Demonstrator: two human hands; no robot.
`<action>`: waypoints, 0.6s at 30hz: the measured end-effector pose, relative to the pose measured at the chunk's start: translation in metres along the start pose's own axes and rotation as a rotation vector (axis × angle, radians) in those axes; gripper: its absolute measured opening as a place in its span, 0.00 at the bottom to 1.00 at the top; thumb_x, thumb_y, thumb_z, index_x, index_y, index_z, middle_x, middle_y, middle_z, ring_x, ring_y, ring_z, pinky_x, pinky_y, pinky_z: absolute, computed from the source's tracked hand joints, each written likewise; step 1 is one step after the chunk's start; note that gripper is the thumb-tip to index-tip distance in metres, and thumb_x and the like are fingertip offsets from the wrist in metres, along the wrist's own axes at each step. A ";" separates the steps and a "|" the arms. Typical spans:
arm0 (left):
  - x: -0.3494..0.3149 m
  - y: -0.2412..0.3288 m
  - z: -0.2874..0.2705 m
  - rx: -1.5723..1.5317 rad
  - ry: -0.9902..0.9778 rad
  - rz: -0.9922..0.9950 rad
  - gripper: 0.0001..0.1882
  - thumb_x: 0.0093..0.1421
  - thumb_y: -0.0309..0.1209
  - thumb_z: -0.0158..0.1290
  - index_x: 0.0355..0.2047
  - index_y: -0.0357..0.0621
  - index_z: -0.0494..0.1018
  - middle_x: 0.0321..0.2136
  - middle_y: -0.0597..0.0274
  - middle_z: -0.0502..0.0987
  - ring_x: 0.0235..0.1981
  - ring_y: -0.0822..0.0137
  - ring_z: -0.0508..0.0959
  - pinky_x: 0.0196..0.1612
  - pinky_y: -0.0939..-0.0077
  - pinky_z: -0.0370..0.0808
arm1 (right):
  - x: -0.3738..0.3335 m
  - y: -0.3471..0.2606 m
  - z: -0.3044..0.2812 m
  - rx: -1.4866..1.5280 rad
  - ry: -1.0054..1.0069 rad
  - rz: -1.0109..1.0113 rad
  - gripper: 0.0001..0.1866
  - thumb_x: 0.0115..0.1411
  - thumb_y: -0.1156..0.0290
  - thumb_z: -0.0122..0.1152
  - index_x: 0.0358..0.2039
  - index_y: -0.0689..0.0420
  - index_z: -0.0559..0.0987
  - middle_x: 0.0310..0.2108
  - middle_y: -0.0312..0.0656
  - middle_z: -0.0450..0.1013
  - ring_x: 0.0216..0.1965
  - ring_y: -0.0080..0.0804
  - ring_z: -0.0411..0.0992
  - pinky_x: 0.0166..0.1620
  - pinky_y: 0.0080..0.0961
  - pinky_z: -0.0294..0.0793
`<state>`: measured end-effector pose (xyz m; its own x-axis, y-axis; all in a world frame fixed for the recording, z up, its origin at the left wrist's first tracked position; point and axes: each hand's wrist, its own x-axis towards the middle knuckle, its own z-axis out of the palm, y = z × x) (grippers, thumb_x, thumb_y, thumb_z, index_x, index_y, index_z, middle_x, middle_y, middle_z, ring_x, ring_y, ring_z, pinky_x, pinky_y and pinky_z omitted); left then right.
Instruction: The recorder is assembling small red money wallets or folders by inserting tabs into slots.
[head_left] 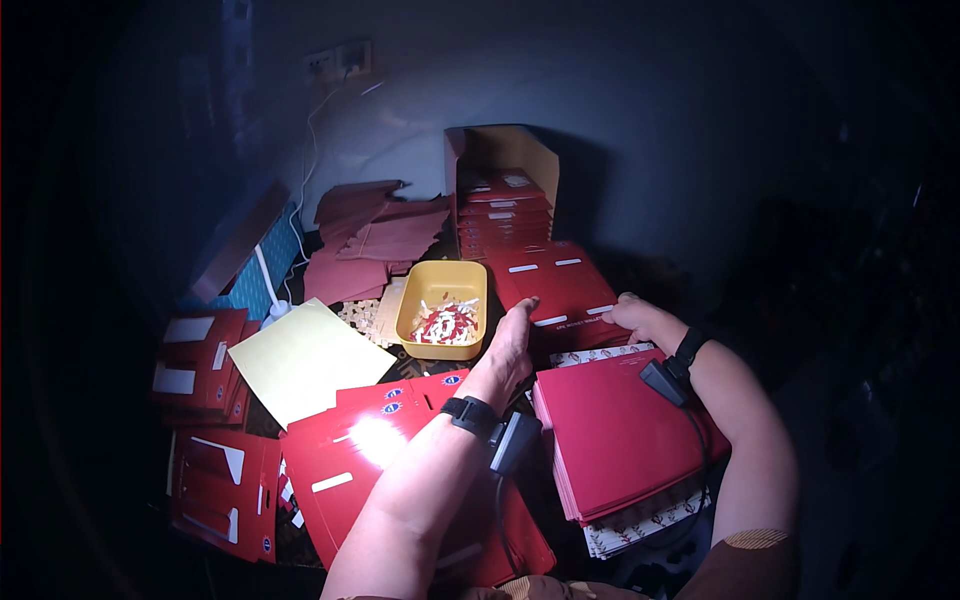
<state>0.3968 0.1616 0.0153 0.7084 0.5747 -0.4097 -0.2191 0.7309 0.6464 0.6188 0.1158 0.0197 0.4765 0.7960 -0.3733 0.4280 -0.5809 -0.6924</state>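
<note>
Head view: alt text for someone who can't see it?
Bare left hand and right hand at either side of a flat red cardboard piece with white strips, before an open brown cardboard box holding stacked red pieces. Left: a yellow rectangular tub of red and white scraps; nearer the wearer: a stack of plain red sheets.

Left hand (512,345) against left edge of flat red card folder with white strips (556,284), right hand (642,320) at its near right corner; grips hard to make out. Behind it, open-fronted cardboard box (541,160) stacked with red folders. Over left, yellow rectangular plastic tub (441,350), red and white scraps (447,322) inside. Pale yellow square sheet (310,360) beside.
</note>
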 end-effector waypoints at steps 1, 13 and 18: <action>0.006 -0.001 -0.003 -0.021 -0.015 0.019 0.35 0.62 0.49 0.39 0.58 0.29 0.53 0.57 0.37 0.61 0.57 0.47 0.64 0.60 0.49 0.57 | 0.005 0.006 -0.003 0.017 -0.024 -0.038 0.22 0.59 0.69 0.53 0.52 0.63 0.65 0.51 0.53 0.65 0.49 0.51 0.69 0.45 0.52 0.74; 0.018 -0.006 -0.009 0.058 0.075 0.085 0.29 0.64 0.47 0.35 0.56 0.34 0.58 0.50 0.40 0.69 0.50 0.50 0.71 0.55 0.49 0.64 | 0.018 0.019 -0.006 0.077 -0.099 -0.108 0.19 0.59 0.72 0.49 0.50 0.62 0.67 0.45 0.51 0.70 0.47 0.49 0.70 0.43 0.51 0.72; 0.013 -0.008 -0.009 0.173 0.133 0.109 0.28 0.66 0.44 0.31 0.55 0.31 0.57 0.51 0.40 0.68 0.51 0.51 0.70 0.54 0.53 0.66 | -0.001 0.000 0.002 0.190 0.097 0.044 0.19 0.60 0.74 0.43 0.52 0.63 0.65 0.51 0.55 0.66 0.53 0.54 0.66 0.50 0.59 0.69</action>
<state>0.4016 0.1667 -0.0011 0.5899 0.6982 -0.4056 -0.1629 0.5949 0.7871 0.6172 0.1150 0.0188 0.5673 0.7452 -0.3506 0.2573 -0.5648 -0.7841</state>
